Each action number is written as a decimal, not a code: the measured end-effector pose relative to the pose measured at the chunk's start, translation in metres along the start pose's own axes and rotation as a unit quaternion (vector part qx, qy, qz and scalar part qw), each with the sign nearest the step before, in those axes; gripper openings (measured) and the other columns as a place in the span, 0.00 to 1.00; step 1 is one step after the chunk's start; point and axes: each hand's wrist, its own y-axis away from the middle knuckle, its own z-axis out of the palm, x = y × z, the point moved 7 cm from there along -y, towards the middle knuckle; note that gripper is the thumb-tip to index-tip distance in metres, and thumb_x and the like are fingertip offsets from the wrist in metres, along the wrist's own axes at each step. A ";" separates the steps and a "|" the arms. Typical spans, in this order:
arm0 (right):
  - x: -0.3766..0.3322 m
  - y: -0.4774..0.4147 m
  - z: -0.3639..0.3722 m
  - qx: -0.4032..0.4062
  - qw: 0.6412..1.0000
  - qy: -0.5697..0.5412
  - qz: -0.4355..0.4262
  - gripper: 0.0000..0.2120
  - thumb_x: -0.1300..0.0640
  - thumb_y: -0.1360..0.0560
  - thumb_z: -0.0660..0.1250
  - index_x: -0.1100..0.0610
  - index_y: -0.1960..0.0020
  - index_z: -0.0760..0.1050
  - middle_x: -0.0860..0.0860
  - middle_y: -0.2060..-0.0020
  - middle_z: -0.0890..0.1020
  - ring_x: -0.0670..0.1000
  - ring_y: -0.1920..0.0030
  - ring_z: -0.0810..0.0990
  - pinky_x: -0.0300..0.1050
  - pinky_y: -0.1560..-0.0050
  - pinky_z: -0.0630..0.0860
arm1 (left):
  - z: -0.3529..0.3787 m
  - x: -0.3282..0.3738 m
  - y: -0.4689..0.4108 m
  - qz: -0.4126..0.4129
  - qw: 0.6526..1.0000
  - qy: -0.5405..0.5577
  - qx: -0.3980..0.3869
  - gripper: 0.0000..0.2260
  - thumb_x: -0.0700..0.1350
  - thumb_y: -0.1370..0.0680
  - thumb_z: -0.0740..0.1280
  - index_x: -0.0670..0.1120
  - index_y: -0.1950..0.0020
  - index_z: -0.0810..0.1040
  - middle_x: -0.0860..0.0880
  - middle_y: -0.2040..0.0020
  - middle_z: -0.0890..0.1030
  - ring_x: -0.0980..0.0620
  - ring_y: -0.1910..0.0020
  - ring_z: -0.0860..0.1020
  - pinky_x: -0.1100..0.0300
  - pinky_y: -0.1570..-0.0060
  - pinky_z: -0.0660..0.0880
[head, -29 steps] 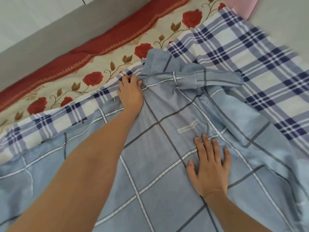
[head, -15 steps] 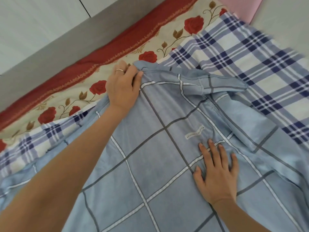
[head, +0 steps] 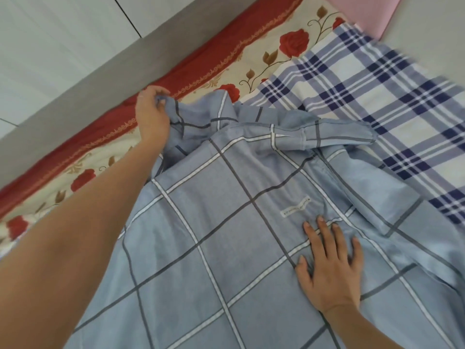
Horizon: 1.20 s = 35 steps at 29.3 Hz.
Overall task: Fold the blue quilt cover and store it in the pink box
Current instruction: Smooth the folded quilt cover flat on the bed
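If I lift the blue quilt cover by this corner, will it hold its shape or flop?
Probably flop: where the left hand grips the blue quilt cover, the cloth bunches and sags. It looks thin, so likely light for its size. The right hand pressing flat should keep the rest from sliding.

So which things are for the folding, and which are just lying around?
For the job: light blue checked quilt cover, gripped at its corner by the left hand, pressed flat by the right hand; pink shape at top, perhaps the box.
Just lying there: red and cream rose-patterned sheet; navy and white plaid sheet.
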 end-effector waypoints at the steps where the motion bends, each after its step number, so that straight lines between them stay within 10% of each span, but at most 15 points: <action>1: -0.001 0.001 -0.001 -0.002 1.000 -0.001 -0.001 0.31 0.44 0.28 0.53 0.52 0.27 0.62 0.54 0.28 0.67 0.58 0.29 0.63 0.64 0.29 0.53 | -0.011 -0.007 -0.009 -0.021 0.999 0.015 0.031 0.17 0.30 0.30 0.54 0.37 0.47 0.77 0.48 0.50 0.75 0.53 0.47 0.73 0.76 0.49 0.63; 7: 0.001 0.003 -0.002 0.030 0.999 -0.026 0.002 0.31 0.45 0.29 0.53 0.52 0.28 0.62 0.54 0.29 0.69 0.58 0.31 0.65 0.62 0.28 0.51 | -0.022 -0.047 -0.022 -0.187 0.973 -0.121 0.053 0.15 0.40 0.23 0.59 0.45 0.37 0.72 0.44 0.38 0.73 0.44 0.37 0.71 0.57 0.41 0.63; 11: -0.002 -0.001 -0.004 0.040 0.999 -0.033 -0.001 0.31 0.45 0.29 0.53 0.52 0.28 0.63 0.54 0.30 0.69 0.58 0.31 0.64 0.62 0.28 0.50 | 0.018 -0.032 0.004 -0.177 0.948 -0.229 -0.129 0.30 0.57 0.23 0.62 0.47 0.25 0.59 0.40 0.26 0.59 0.40 0.28 0.58 0.45 0.31 0.56; 17: -0.004 -0.002 0.002 0.007 1.000 -0.015 0.005 0.31 0.45 0.29 0.53 0.51 0.27 0.62 0.53 0.28 0.67 0.57 0.29 0.63 0.61 0.27 0.49 | 0.083 -0.002 0.020 -0.131 0.930 -0.102 -0.328 0.40 0.47 0.24 0.69 0.48 0.22 0.46 0.40 0.23 0.53 0.40 0.30 0.66 0.49 0.34 0.66; 24: -0.001 0.001 0.000 0.017 1.000 -0.025 -0.004 0.30 0.45 0.28 0.54 0.52 0.27 0.64 0.53 0.28 0.67 0.57 0.29 0.63 0.63 0.28 0.52 | 0.096 0.034 0.015 -0.015 0.929 -0.248 -0.274 0.12 0.35 0.21 0.55 0.39 0.39 0.71 0.37 0.49 0.78 0.38 0.51 0.77 0.50 0.60 0.69; 33: -0.003 -0.001 0.000 0.036 0.999 -0.038 -0.008 0.31 0.46 0.29 0.55 0.51 0.27 0.61 0.53 0.28 0.68 0.57 0.29 0.64 0.62 0.28 0.53 | 0.102 0.054 0.020 -0.234 0.963 -0.078 -0.105 0.19 0.45 0.18 0.54 0.40 0.29 0.60 0.39 0.30 0.67 0.41 0.32 0.66 0.48 0.35 0.63; 35: -0.002 -0.001 0.003 0.028 0.999 -0.032 -0.008 0.31 0.45 0.29 0.55 0.51 0.27 0.62 0.53 0.28 0.67 0.57 0.29 0.64 0.63 0.29 0.54 | 0.113 0.090 0.032 -0.135 0.982 -0.102 -0.084 0.22 0.51 0.19 0.57 0.41 0.29 0.61 0.41 0.28 0.63 0.42 0.28 0.61 0.47 0.32 0.57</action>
